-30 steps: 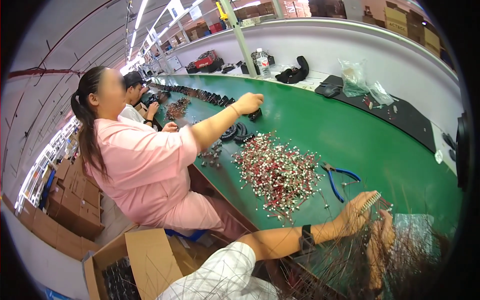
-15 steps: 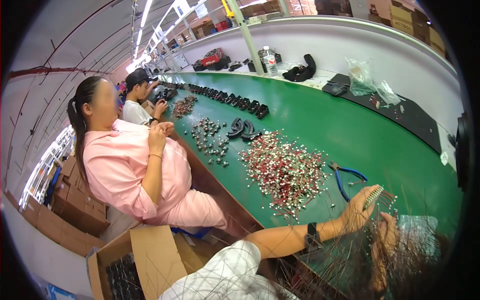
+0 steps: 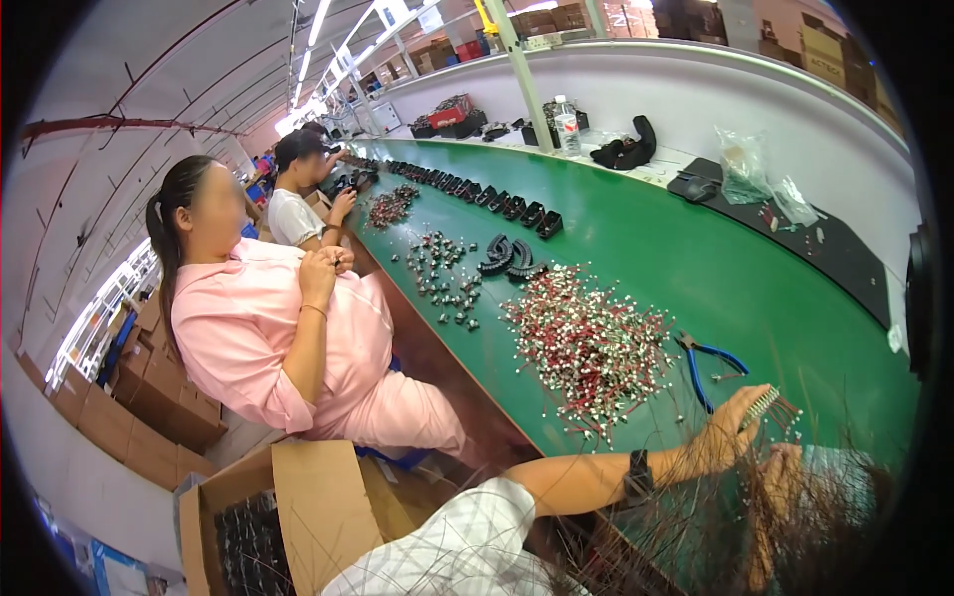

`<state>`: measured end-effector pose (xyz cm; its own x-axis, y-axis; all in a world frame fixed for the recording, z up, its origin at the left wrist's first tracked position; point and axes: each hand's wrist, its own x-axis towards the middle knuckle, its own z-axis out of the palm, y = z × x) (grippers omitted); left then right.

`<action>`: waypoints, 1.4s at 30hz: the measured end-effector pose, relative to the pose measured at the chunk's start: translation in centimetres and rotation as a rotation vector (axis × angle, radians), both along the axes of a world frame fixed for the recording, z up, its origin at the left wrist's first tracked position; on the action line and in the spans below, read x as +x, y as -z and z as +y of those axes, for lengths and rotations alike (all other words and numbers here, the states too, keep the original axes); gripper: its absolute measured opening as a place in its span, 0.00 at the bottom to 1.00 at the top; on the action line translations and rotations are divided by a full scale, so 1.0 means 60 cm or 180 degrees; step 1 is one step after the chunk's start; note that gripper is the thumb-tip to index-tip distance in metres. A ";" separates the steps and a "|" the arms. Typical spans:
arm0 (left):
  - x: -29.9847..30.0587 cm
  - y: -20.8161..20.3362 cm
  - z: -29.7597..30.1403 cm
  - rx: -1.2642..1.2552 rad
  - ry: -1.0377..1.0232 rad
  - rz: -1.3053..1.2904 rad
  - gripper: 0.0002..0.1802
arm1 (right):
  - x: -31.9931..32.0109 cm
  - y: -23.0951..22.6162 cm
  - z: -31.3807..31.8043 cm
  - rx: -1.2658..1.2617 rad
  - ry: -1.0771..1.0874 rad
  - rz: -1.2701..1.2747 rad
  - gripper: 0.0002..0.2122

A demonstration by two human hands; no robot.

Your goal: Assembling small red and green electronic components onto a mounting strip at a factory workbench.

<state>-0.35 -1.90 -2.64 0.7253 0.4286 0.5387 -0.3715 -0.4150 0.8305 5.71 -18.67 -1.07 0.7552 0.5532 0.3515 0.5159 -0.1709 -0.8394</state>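
Looking left to right from where I sit: open cardboard box (image 3: 263, 517) by my knee with dark parts inside, then the person in the pink top (image 3: 288, 338) next to me, hands up at chest height, and another person further down the green bench (image 3: 646, 248). Loose little black parts (image 3: 442, 278) are scattered near the bench edge, then the big heap of red-and-white wired connectors (image 3: 591, 348), then blue-handled pliers (image 3: 708, 363) lying just beside that heap.

My left hand (image 3: 730, 437) is out over the bench, fingers pinched together on a small comb-like bunch of connector ends (image 3: 763, 402), with thin wires trailing down off it. My right hand (image 3: 780, 487) is lower, mostly behind a blur of wires, so I honestly can't tell if it's closed on anything.

What I reckon could go wrong: those trailing wires hang right next to the heap, so they could snag a few loose ones and drag them off the bench edge. The bunch is only held at the tips, so if my pinch slackens it'll probably fan out and lose its alignment. The pliers are near enough that a sweep of my wrist might knock them too.
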 end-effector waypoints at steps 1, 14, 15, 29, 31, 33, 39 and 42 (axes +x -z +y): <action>0.003 0.003 0.000 0.0047 -0.0032 0.0006 0.26 | -0.002 -0.004 0.001 0.0003 -0.0011 -0.0002 0.08; 0.005 0.007 -0.008 0.0078 -0.0114 -0.0021 0.26 | 0.019 0.054 -0.005 0.0710 -0.0230 0.0393 0.11; 0.007 0.004 -0.014 0.0040 -0.0024 -0.0022 0.26 | 0.033 0.075 -0.027 0.0857 -0.0330 0.0703 0.10; -0.019 -0.043 -0.034 0.0326 0.0318 0.0224 0.24 | -0.041 -0.051 0.005 0.0650 0.0209 -0.0376 0.02; -0.019 -0.045 -0.043 0.0465 0.0349 0.0148 0.24 | -0.041 -0.057 -0.001 0.0605 0.0246 -0.0482 0.02; -0.023 -0.046 -0.045 0.0440 0.0377 0.0201 0.24 | -0.039 -0.048 0.003 0.0614 0.0338 -0.0647 0.03; -0.028 -0.044 -0.038 0.0585 0.0333 0.0195 0.25 | -0.041 -0.052 0.007 0.0312 0.0334 -0.1040 0.04; -0.027 -0.043 -0.037 0.0581 0.0370 0.0164 0.25 | -0.042 -0.052 0.007 0.0264 0.0357 -0.1033 0.03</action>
<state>-1.97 -4.12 -0.03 0.7927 0.2392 0.5607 -0.3847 -0.5171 0.7646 3.21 -18.23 2.08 0.6512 0.4327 0.6234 0.7400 -0.1798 -0.6481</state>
